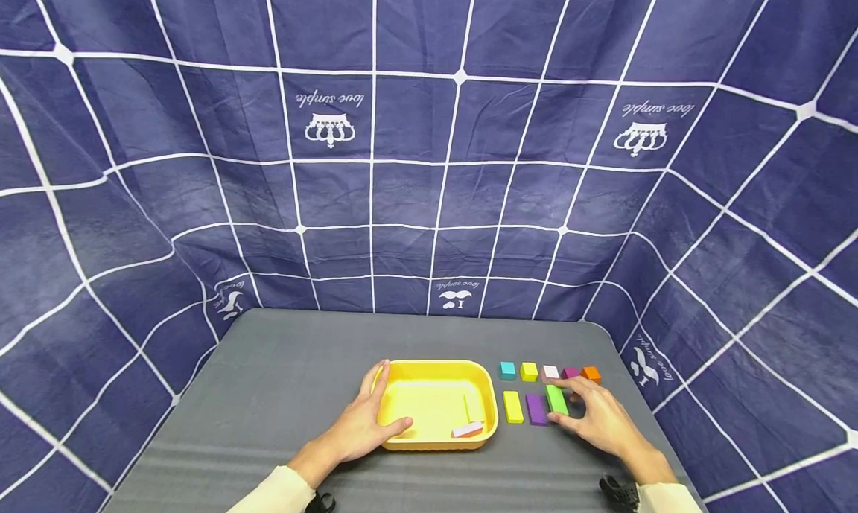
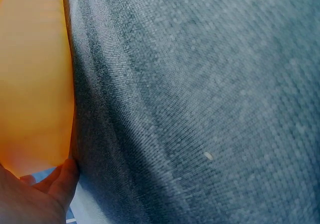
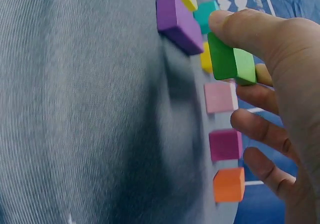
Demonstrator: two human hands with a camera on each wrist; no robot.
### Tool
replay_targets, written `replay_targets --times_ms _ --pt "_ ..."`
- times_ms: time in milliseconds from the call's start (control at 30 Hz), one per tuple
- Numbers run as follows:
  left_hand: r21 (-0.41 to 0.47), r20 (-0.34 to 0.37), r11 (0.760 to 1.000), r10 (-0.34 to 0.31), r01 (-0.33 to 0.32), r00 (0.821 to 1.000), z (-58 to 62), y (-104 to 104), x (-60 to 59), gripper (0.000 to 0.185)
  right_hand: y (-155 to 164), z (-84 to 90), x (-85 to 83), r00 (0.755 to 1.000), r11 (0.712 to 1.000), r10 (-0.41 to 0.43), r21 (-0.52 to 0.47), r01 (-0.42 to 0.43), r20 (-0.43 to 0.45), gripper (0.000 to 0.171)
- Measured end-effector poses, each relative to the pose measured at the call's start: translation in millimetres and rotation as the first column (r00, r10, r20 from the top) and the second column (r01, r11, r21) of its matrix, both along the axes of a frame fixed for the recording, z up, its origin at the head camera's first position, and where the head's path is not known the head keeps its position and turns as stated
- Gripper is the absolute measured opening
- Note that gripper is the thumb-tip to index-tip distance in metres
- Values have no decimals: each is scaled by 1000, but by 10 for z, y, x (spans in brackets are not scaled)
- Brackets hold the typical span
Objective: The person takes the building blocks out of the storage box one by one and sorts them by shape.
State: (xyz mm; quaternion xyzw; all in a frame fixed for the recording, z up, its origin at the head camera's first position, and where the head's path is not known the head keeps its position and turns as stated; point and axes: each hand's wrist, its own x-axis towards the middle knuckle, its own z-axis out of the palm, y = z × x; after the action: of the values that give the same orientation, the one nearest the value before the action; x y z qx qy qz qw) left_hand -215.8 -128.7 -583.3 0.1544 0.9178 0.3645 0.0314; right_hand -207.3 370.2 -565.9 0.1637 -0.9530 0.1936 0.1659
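My left hand (image 1: 358, 426) grips the left end of a yellow plastic bin (image 1: 436, 445), thumb over the near rim and fingers along its outer side. Inside the bin lie a pale yellow block (image 1: 474, 408) and a pink block (image 1: 467, 429). In the right wrist view, my right hand (image 3: 287, 64) pinches a green rectangular block (image 3: 223, 59) between thumb and fingers, above the table. A purple rectangular block (image 1: 537, 409) lies just left of it, and a yellow rectangular block (image 1: 513, 407) stands nearer the bin.
Behind runs a row of cubes: teal (image 1: 507, 371), yellow (image 1: 529, 372), pink (image 1: 550, 373), magenta (image 1: 570, 373) and orange (image 1: 591, 374). A grey cloth covers the table (image 1: 295, 364). Blue checked curtains (image 1: 415, 200) enclose the back and sides.
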Motion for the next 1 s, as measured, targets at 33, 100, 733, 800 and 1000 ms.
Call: replay_targets --times_ms 33,100,733,800,1000 --pt "1 0 1000 0 0 1000 -1 -3 3 123 17 -13 3 1000 1000 -4 0 4 3 64" --pt "-1 4 1000 0 0 1000 -3 -7 6 123 44 -34 10 1000 1000 -14 6 14 12 63" --pt "28 -106 999 -26 29 994 -24 -22 19 119 80 -172 -24 991 998 -61 42 56 116 60" --pt "35 -108 999 -32 36 994 -23 -23 12 120 72 -178 -32 991 998 -58 39 53 118 60" --pt "24 -15 1000 -15 16 1000 11 -27 8 124 53 -163 -56 989 998 -57 46 51 135 61"
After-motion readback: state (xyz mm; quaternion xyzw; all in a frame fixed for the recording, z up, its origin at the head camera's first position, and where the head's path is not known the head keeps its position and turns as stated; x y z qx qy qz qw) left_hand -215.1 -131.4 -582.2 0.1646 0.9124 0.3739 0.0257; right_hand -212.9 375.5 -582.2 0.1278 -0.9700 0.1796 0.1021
